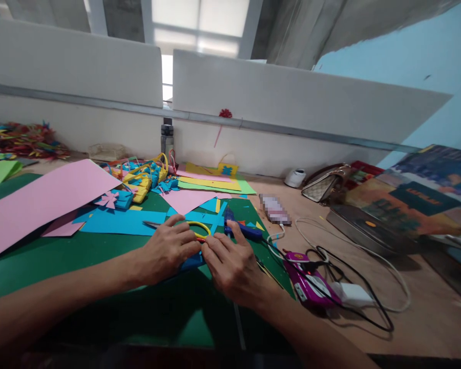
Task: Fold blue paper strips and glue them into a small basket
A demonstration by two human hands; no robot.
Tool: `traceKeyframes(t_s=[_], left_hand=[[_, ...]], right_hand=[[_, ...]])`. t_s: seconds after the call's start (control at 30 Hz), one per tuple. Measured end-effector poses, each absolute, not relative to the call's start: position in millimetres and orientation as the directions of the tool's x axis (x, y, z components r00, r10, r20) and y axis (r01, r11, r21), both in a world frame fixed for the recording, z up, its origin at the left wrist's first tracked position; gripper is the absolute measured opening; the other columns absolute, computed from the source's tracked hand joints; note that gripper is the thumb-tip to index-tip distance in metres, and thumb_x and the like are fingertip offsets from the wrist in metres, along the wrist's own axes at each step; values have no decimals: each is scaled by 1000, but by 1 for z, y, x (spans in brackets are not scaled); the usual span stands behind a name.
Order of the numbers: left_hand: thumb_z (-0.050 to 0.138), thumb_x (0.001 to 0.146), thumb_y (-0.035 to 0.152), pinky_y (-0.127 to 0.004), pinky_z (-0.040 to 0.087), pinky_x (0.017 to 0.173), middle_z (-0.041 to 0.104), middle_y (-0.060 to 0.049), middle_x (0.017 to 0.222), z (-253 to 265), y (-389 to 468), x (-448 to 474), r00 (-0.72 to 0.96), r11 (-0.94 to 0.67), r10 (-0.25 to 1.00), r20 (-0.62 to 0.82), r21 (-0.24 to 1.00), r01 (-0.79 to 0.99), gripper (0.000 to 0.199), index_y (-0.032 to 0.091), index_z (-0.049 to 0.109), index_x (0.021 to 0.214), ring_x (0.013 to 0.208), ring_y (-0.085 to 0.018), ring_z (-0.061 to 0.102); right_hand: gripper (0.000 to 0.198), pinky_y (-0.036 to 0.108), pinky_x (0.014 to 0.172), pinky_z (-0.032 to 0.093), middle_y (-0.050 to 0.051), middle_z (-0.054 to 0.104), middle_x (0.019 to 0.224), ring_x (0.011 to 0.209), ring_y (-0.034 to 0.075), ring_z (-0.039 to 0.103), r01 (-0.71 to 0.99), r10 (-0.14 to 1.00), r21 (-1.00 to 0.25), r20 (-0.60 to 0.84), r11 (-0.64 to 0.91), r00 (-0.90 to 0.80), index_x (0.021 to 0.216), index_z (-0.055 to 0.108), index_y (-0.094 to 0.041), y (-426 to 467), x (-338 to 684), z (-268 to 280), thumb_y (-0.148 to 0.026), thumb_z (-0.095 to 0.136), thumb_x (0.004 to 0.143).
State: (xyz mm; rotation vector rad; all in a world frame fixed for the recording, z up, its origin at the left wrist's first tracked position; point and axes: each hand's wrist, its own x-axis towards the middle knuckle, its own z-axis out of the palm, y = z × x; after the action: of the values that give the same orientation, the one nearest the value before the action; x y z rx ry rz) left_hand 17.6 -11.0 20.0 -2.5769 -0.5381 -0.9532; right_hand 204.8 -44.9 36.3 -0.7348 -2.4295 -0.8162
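Observation:
My left hand (168, 251) and my right hand (234, 264) meet over the green mat (138, 297), fingers closed on a folded blue paper piece (192, 262). Most of that piece is hidden under the fingers. Just behind the hands lie scissors with yellow handles (200, 225), their blades pointing left over a blue paper strip (119, 221). A blue glue gun (246, 231) rests beyond my right hand, its cord running off to the right.
Pink paper (54, 200) covers the mat's left side. Small blue and yellow paper bags (140, 187) are piled behind. On the right are a phone (275, 209), a purple power strip (311, 282), looping cables, a dark case (369, 230) and a handbag (325, 184).

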Motion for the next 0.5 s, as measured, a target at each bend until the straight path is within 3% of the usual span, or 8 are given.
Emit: traceKeyframes(t_s=[0.5], left_hand=[[40, 87, 12, -36, 34, 87, 59, -1, 67, 14, -5, 15, 708, -879, 231, 667, -169, 446, 23, 19, 59, 78, 68, -15, 51]], right_hand=[[36, 46, 100, 26, 5, 60, 71, 68, 16, 51, 617, 378, 333, 559, 713, -738, 75, 58, -13, -47, 203, 37, -6, 26, 90]])
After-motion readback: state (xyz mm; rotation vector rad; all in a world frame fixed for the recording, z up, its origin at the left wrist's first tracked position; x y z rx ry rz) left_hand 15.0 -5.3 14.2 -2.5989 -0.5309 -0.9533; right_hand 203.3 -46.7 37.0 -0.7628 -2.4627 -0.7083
